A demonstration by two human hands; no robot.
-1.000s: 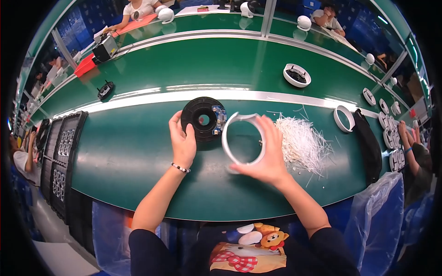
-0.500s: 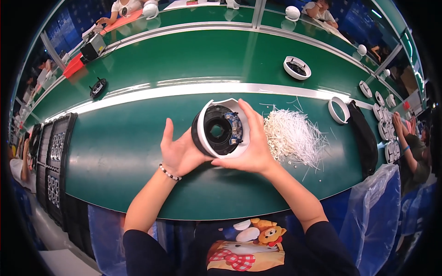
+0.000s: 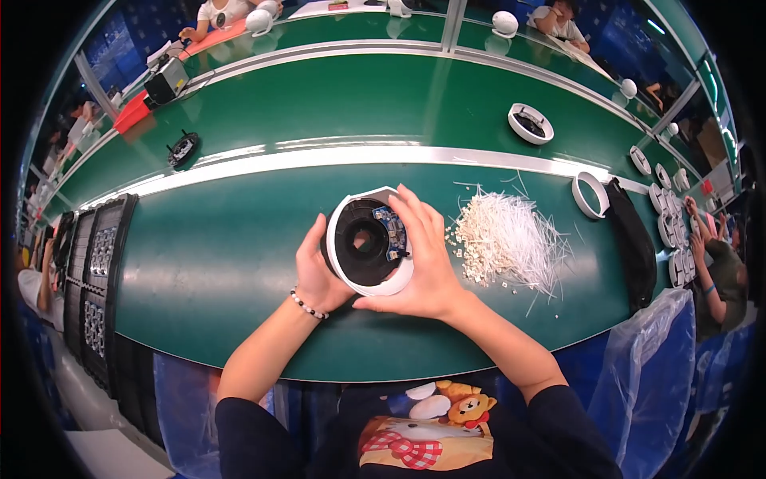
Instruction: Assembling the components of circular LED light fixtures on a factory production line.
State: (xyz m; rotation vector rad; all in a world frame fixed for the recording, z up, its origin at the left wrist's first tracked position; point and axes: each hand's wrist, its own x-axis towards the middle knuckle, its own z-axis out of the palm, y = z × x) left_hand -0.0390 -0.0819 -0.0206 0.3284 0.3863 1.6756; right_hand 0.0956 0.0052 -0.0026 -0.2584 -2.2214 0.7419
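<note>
Above the green table, both of my hands hold one round white housing (image 3: 394, 283). Inside it sits a black ring-shaped part (image 3: 345, 259) with a hole in the middle. A small blue circuit board (image 3: 395, 232) is mounted along the right side of that black part. My left hand (image 3: 317, 275) cups the housing from the left and below, its thumb up along the side and its other fingers mostly hidden. My right hand (image 3: 428, 267) grips the right rim, fingers over the top and thumb underneath.
Right of my hands lies a pile of white strips and small cream pieces (image 3: 511, 239). Beyond it are a white ring (image 3: 590, 195) and a black cloth-like thing (image 3: 630, 243). Black trays (image 3: 96, 279) stand at the left. On the far strip sit a black part (image 3: 183, 149) and a white housing (image 3: 531, 124).
The housing has come slightly nearer and to the left, tilting a little. My left thumb has closed in against it. The parts on the far strip have shifted right.
</note>
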